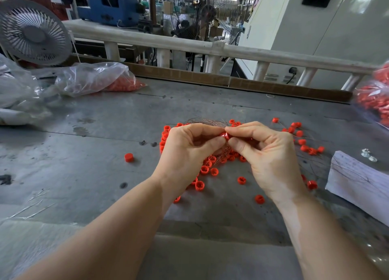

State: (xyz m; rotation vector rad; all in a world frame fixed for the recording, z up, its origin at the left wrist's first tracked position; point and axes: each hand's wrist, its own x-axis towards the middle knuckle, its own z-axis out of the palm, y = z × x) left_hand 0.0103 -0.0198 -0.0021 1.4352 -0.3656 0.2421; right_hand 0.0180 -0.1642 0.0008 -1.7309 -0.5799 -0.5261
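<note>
Grey workbench (pixel 105 119) | left hand (pixel 185 153) and right hand (pixel 267 153) pinch one red cap (pixel 224 135) between fingertips | loose caps (pixel 202 170) beneath hands | wire (pixel 206 123) just beyond fingers

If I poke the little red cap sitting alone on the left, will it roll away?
Probably not: the lone red cap stands on its flat end, so it would likely slide across the grey table. It looks small and plastic, so probably light.
</note>
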